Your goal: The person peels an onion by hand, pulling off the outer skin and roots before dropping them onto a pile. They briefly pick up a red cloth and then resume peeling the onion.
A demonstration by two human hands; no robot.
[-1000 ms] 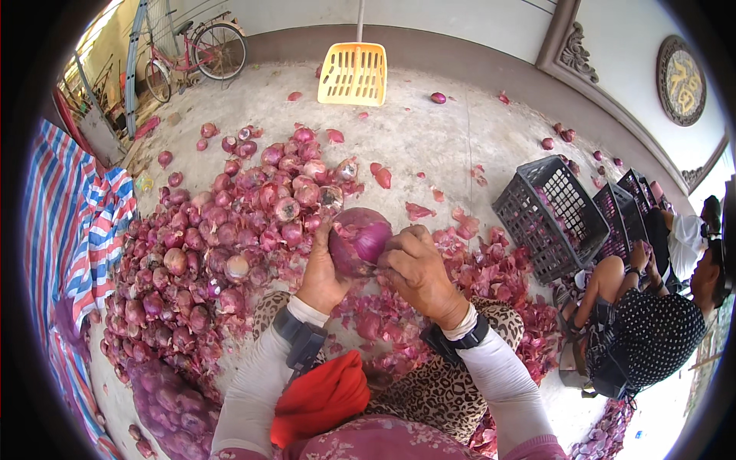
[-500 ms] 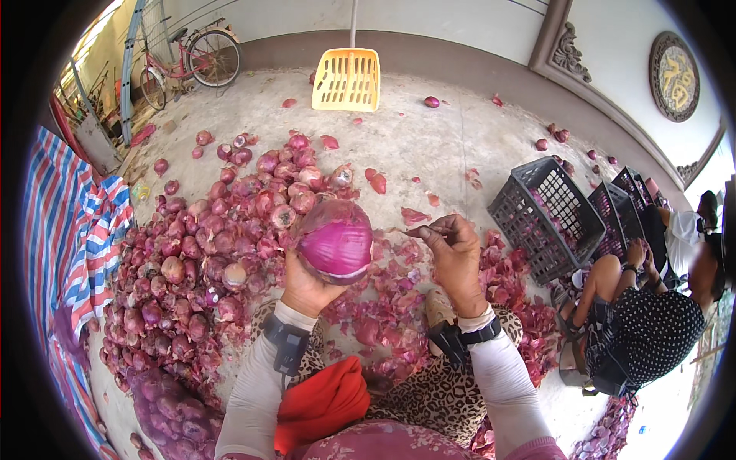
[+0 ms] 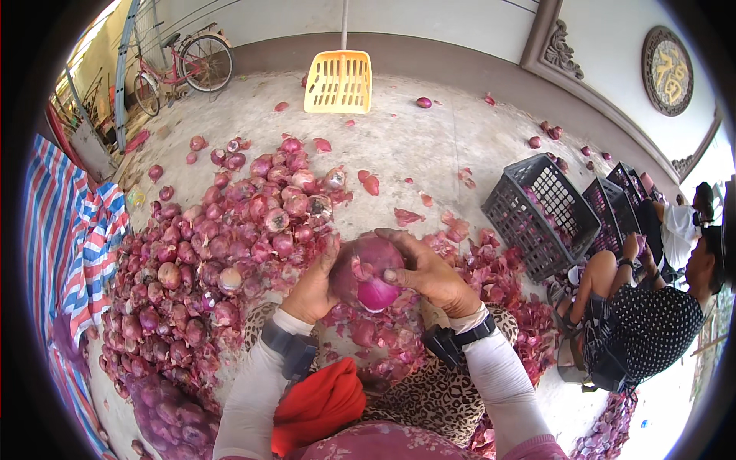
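A large red onion [image 3: 369, 264] is held between both hands above my lap. My left hand [image 3: 316, 284] cups its left side, palm against it. My right hand [image 3: 433, 280] grips it from the right, fingers over the top and thumb pressed on its front. Bright purple flesh shows low on the onion, with darker papery skin above and a loose flap near the thumb. To the left spreads a big heap of red onions [image 3: 180, 268]. Loose onion skins [image 3: 376, 333] lie on the ground below my hands.
At right stand several black plastic crates [image 3: 529, 238], the nearest with onions inside. Beside them a person in a dotted top [image 3: 652, 330] sits holding an onion. A yellow slotted shovel [image 3: 337, 84] leans at the wall. Striped tarp [image 3: 77, 230] hangs left; a bicycle [image 3: 184, 65] stands behind.
My right hand has come left from a pinch on a scrap of skin to grip the onion. The onion has turned, showing more dark skin, and moved slightly right and down.
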